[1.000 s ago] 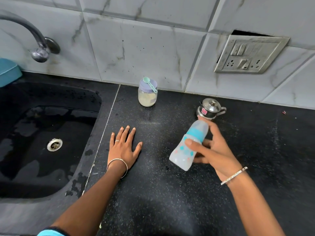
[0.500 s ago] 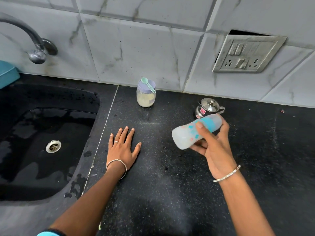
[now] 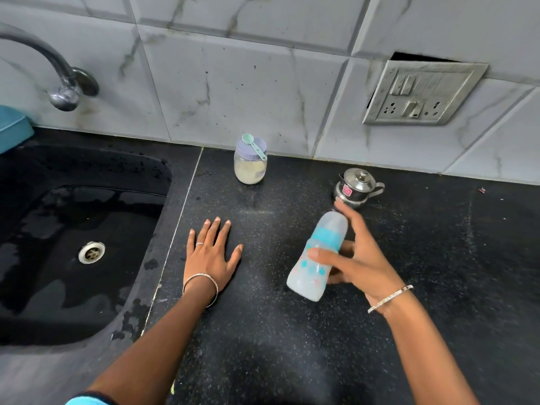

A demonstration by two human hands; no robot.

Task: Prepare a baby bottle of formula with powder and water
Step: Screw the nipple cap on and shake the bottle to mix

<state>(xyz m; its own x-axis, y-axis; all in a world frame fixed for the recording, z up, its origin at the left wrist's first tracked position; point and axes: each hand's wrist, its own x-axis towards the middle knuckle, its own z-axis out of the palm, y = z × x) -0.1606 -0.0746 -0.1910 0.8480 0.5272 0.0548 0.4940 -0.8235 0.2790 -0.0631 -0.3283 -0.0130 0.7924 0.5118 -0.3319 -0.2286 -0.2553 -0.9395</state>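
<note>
Seemingly, in the head view, the capped baby bottle (image 3: 317, 258) is held tilted over the tabletop (image 3: 263, 346), cap end away, probably to shake the mix; the right hand (image 3: 359, 258) wraps it, thumb across the front, fingers curled behind; the left hand (image 3: 209, 255) lies flat, fingers straight and spread, likely as a brace; the powder jar (image 3: 249, 168) and steel pot (image 3: 356, 187) stand by the wall.

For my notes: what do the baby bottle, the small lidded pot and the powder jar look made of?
The baby bottle: likely plastic, frosted translucent body, matte blue collar. The small lidded pot: probably stainless steel, polished, with mirror-like glints. The powder jar: clear glass or plastic, cannot tell which; pale powder shows through; lilac lid looks plastic.
</note>
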